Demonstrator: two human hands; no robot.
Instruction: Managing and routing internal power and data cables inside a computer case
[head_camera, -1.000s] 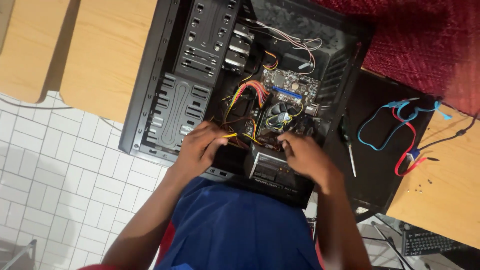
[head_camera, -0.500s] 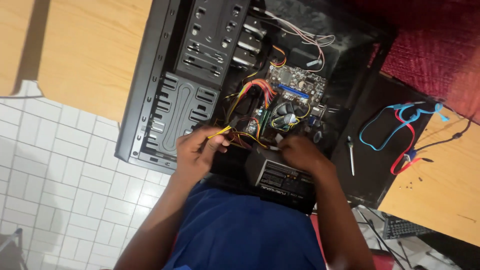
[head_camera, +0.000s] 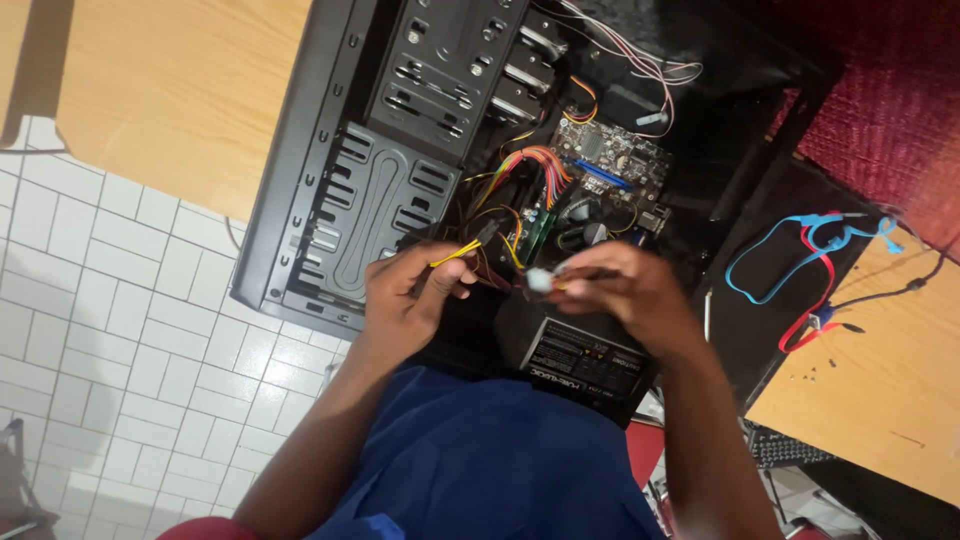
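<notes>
Left hand (head_camera: 410, 295) pinches yellow wire (head_camera: 455, 252); right hand (head_camera: 625, 290) clamped on white plug (head_camera: 540, 280), above open PC case (head_camera: 400, 170). Wires limp, light; plug brittle, so grip its body.

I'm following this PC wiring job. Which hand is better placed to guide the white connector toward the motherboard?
The right hand: its fingers already pinch the white connector, just below the motherboard. The left hand holds a yellow wire farther left.
</notes>
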